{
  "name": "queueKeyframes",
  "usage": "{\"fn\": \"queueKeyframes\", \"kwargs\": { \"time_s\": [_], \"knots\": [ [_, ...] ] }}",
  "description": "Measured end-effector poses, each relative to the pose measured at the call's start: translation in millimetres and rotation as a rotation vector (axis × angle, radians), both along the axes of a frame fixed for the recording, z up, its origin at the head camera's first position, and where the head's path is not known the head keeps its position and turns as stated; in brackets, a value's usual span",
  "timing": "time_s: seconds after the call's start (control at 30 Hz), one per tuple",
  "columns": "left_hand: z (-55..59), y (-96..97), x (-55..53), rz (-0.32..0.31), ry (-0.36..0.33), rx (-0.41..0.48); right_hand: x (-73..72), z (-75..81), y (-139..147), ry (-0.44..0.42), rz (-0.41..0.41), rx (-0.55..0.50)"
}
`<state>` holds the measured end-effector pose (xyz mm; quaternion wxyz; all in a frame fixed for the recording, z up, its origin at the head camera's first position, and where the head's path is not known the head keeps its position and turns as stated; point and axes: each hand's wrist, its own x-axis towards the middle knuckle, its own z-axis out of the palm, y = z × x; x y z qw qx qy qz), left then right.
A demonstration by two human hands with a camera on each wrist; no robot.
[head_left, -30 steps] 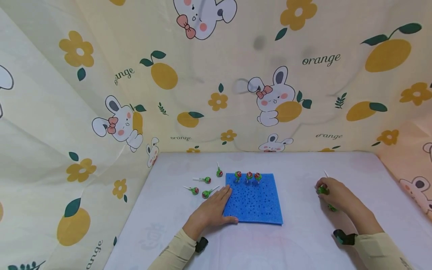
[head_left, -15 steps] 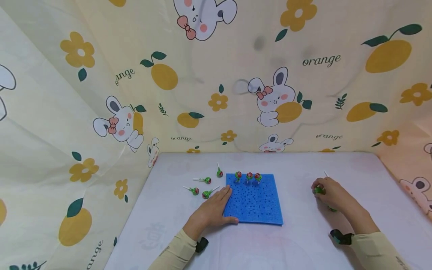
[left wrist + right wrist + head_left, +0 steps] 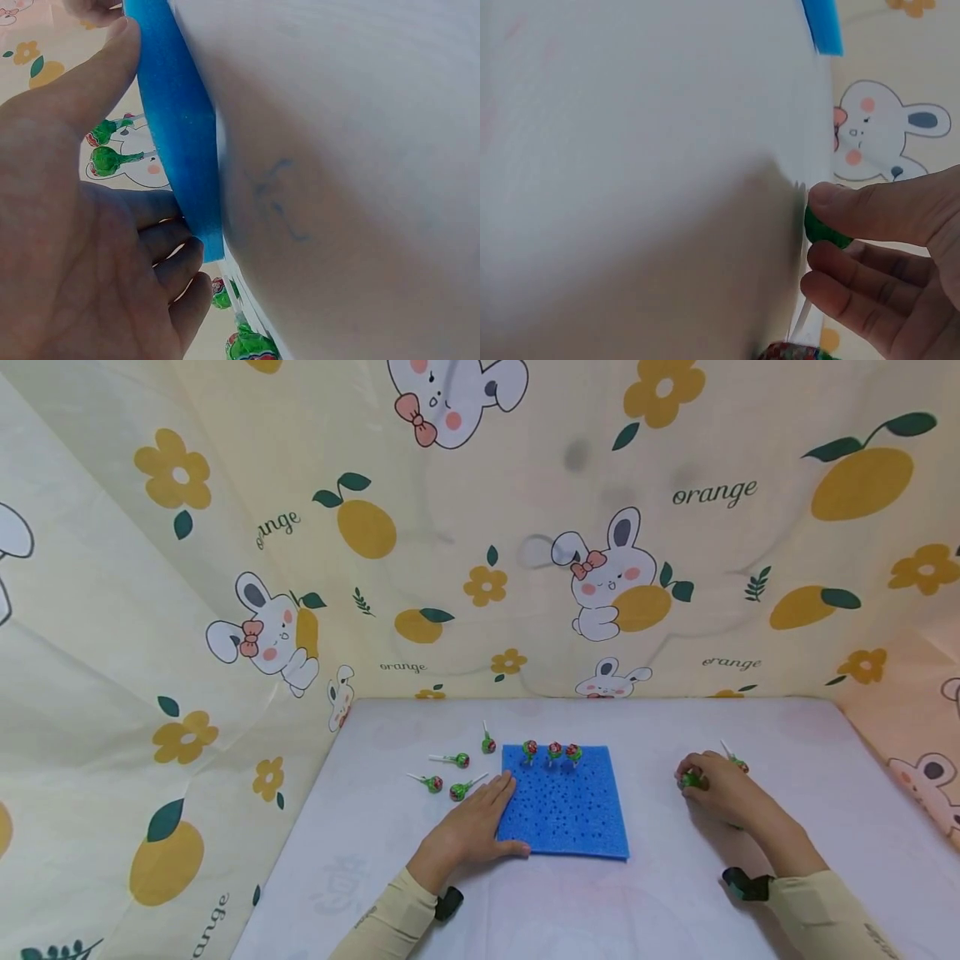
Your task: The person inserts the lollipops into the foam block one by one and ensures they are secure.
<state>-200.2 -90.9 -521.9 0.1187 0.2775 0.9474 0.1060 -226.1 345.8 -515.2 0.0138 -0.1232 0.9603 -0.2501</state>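
Observation:
My left hand (image 3: 472,822) rests with fairly straight fingers on the left edge of a blue foam board (image 3: 562,818); its thumb lies at the board's front edge. Three lollipops (image 3: 554,750) in green and red wrappers stand upright along the board's back part. To the right of the board, my right hand (image 3: 723,785) pinches a green-wrapped lollipop (image 3: 829,229) by its head between thumb and fingers, low over the white table. A second lollipop (image 3: 739,765) lies just behind that hand; something green under the wrist is mostly hidden.
Left of the board lie several loose lollipops, among them one at the back (image 3: 488,745) and one close to my left fingers (image 3: 459,792). The white table (image 3: 360,877) meets a patterned cloth wall (image 3: 450,652) at the back and sides.
My right hand has moved left toward the board with the pinched lollipop, uncovering another lollipop behind it. The left hand and the board have stayed put.

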Motion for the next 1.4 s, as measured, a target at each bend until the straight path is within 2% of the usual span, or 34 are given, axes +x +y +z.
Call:
{"fn": "queueKeyframes", "kwargs": {
  "time_s": [0.33, 0.67, 1.13, 1.4],
  "knots": [
    [-0.1, 0.1, -0.7, 0.006, -0.003, -0.015, -6.1, 7.4, -22, 0.004, 0.017, -0.035],
    [2.4, 0.9, 0.8, 0.007, -0.01, -0.007, -8.0, 10.7, -38, 0.184, 0.077, -0.102],
    [2.5, 1.1, 0.5, 0.01, -0.009, -0.017, -9.5, 16.6, -55, 0.209, 0.071, -0.145],
    [2.0, 0.9, -0.1, 0.008, -0.008, -0.009, -8.2, 20.0, -63, 0.279, 0.094, -0.168]
  ]
}}
